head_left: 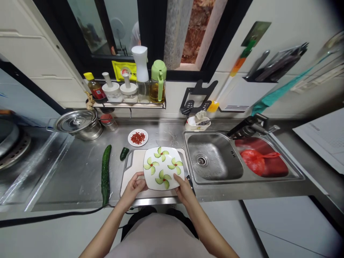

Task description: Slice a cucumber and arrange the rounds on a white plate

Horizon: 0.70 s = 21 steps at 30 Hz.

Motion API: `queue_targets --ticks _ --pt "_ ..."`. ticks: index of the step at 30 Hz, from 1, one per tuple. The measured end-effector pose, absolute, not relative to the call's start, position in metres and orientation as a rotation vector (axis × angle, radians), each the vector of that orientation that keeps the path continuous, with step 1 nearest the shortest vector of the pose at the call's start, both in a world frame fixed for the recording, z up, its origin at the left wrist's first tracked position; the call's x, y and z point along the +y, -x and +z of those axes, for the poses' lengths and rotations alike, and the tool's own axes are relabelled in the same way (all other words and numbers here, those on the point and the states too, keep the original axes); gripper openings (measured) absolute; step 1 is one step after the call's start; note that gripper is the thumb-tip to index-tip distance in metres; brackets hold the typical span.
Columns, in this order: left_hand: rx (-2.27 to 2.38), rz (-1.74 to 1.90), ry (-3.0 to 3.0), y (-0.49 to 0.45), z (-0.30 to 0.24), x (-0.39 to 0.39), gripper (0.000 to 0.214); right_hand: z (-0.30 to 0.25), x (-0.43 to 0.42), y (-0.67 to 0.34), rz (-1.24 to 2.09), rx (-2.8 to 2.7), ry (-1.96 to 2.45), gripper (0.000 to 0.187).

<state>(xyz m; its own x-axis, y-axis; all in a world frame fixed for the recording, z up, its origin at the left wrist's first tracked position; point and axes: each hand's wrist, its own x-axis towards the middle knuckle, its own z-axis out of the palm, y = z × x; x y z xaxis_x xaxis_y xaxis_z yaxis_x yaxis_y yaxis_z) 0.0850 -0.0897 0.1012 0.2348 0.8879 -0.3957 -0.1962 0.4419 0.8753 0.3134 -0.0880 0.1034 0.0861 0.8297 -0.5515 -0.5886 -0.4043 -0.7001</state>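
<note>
A white square plate [163, 159] rests on the white cutting board [134, 163]. On it lie several pinwheel flowers of cucumber slices [161, 153], each with a red dot in its middle. My left hand [135, 186] grips the plate's near left corner, fingers curled round the rim. My right hand [182, 185] holds the near right corner the same way. A whole cucumber [105, 172] lies left of the board, with a short cucumber end [124, 153] beside it.
A small dish of red chilli pieces [138, 137] sits behind the board. Right of the board is the steel sink [215, 157], then a basin holding a red bag [255, 160]. A lidded pot [77, 123] stands at the left, and condiment bottles on a shelf [129, 104].
</note>
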Motion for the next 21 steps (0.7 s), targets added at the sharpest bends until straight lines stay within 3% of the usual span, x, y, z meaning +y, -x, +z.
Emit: queue_targets --ticks 5,12,21 --pt "1.305 0.746 -1.137 -0.087 0.083 -0.084 0.046 0.1 -0.094 -0.338 1.485 -0.266 1.217 0.056" --pt "1.603 0.125 -1.932 -0.089 0.064 -0.089 0.04 0.118 -0.119 -0.377 1.329 -0.115 1.305 0.051" --pt "1.68 -0.103 -2.163 -0.084 0.048 -0.085 0.044 0.14 -0.216 -0.455 0.895 0.112 1.544 0.056"
